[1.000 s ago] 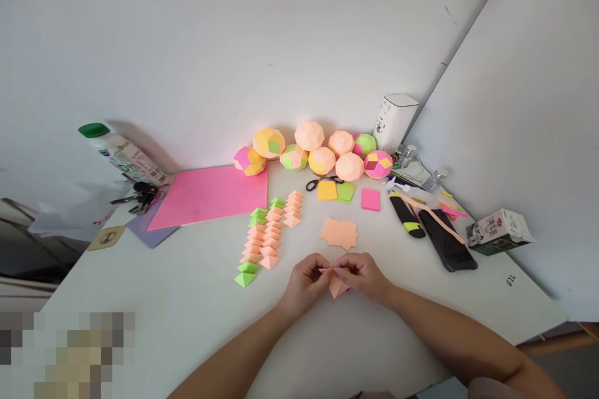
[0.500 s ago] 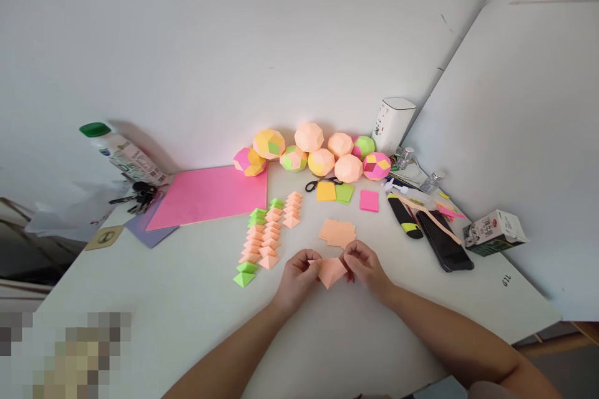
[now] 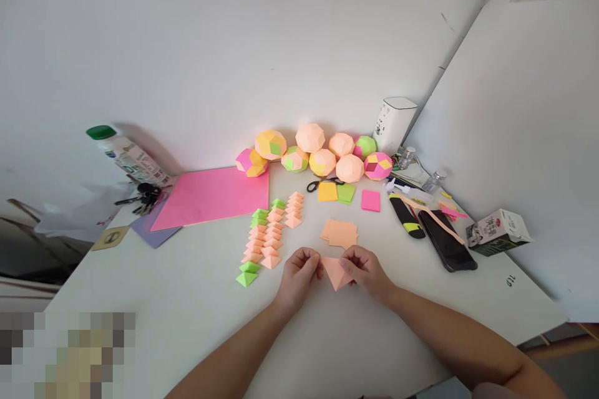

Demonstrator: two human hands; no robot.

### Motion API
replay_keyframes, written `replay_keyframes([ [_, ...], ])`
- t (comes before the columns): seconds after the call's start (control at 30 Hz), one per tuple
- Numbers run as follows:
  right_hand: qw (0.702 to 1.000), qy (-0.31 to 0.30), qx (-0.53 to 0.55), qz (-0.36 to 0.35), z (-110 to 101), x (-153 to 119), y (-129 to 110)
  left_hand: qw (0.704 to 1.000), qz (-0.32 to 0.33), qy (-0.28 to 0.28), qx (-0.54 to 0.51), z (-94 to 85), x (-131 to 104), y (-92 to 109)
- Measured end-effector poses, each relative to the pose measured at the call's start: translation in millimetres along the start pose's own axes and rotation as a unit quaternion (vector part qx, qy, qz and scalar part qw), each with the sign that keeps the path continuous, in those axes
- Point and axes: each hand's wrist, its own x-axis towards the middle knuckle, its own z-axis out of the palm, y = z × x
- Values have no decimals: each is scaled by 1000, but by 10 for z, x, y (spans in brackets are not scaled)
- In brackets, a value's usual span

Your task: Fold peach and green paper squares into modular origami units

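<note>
Peach paper (image 3: pixel 336 275) is sitting pinched between left hand (image 3: pixel 298 275) and right hand (image 3: pixel 370 273), possibly risking skewed creases if either is slipping.

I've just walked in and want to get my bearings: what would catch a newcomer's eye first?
Probably the cluster of faceted paper balls by the wall, with a bright pink sheet to its left. Nearer, small folded pieces stand in rows; beside them, the right hand holds a folded peach paper, the left hand at its corner.
</note>
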Motion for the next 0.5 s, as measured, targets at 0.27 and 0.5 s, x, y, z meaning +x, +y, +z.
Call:
replay_keyframes([
  [0.27, 1000, -28, -8, 4, 20, -11, -6, 998, -9, -37, 43, 55, -9, 11],
  [0.5, 999, -40, -25, 11, 9, -14, 32, 994, -29, -71, 81, 48, -36, -4],
])
